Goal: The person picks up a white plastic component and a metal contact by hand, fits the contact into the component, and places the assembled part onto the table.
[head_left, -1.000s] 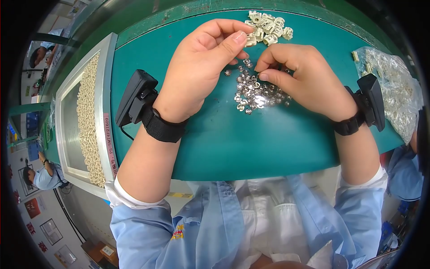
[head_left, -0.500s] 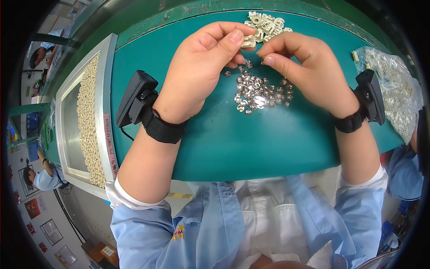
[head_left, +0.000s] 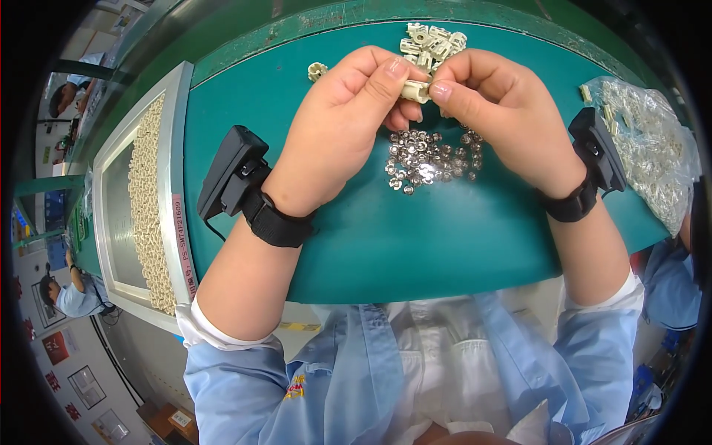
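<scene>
Between the thumb and fingers of my left hand (head_left: 337,122) is a cream plastic socket part (head_left: 415,91), its hollow end turned toward my right hand (head_left: 512,111). The thumb and forefinger of my right hand are closed in a pinch at the rim of that end. Whatever lies between these fingertips is hidden. Just below both hands, a pile of small shiny metal cups (head_left: 423,157) is spread on the green mat (head_left: 415,245). Beyond the hands lies a heap of similar cream parts (head_left: 434,44), and a single cream part (head_left: 317,71) stands to the left.
A metal-framed tray (head_left: 178,148) with rows of cream parts (head_left: 148,200) stands at the left. At the right edge lies a clear plastic bag (head_left: 645,141) full of pale parts. Black wrist-mounted devices (head_left: 236,174) are strapped to both my wrists. Other people sit farther off.
My right fingertips have come up against the socket part's end; a small metal piece showed in them before. Both hands have shifted slightly, and the single cream part at the left is now uncovered.
</scene>
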`<action>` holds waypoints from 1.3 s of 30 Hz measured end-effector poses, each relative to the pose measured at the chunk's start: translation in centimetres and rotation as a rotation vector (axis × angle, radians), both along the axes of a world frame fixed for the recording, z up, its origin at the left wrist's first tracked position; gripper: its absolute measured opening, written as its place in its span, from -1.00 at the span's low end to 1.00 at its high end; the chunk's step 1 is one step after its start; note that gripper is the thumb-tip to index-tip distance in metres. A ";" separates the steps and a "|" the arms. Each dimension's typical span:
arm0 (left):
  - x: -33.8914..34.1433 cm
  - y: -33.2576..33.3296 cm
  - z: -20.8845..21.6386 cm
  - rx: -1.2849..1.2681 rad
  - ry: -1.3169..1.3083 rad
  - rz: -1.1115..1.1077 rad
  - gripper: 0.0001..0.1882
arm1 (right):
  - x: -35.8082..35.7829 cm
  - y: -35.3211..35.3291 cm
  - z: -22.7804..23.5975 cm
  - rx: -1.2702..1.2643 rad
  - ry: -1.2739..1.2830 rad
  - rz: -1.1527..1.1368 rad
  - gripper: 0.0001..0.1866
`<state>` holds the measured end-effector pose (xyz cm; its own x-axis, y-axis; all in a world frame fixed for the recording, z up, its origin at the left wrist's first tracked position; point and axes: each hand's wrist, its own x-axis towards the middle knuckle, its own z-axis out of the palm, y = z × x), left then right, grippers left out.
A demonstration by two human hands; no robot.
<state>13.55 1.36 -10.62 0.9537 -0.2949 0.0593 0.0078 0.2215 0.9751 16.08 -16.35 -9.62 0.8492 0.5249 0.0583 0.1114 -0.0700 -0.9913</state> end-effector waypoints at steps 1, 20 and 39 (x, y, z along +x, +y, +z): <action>0.0 0.0 0.0 0.000 0.000 0.000 -0.73 | -0.1 0.0 0.0 0.000 0.000 0.000 -0.88; 0.0 -0.1 -0.1 0.051 -0.081 0.026 -0.76 | -0.3 0.2 0.1 0.023 0.127 0.087 -0.83; -0.6 -0.2 0.3 0.100 -0.217 0.044 -0.86 | -0.9 0.0 0.8 -0.005 0.067 0.173 -0.82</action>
<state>12.98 1.12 -10.31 0.9337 -0.2682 0.2370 -0.2120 0.1192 0.9700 15.19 -16.32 -8.81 0.7479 0.6639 0.0012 0.0557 -0.0610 -0.9966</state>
